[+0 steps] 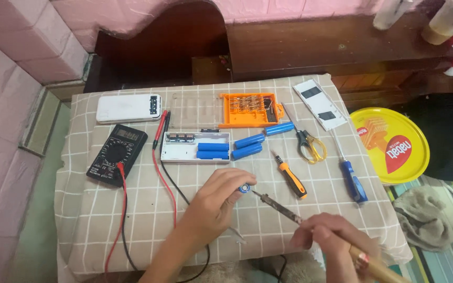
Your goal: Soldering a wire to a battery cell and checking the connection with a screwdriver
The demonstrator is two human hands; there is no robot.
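Nearest to us, our right hand [325, 235] is closed around the wooden handle of a soldering iron [284, 210], whose dark shaft runs up and left so that its tip meets the end of a blue cylindrical battery cell [244, 187]. Our left hand [217, 202] pinches that cell between its fingertips, holding it upright just above the checked cloth [100, 220] at the near middle of the table.

We judge that we are at the step of heating or tinning the cell's terminal. What comes next calls for a steady tip and a firm pinch, since the cell is small and the iron sits close to our fingers.

Farther off lies an open white battery case [195, 147] with blue cells in it, and three more blue cells [248, 145] just to its right. A black multimeter [116, 154] with red and black leads sits to the left, a white power bank [129, 107] beyond it. An orange bit set [248, 109], yellow-handled scissors [310, 145], an orange screwdriver [291, 176] and a blue screwdriver [352, 178] lie to the right.
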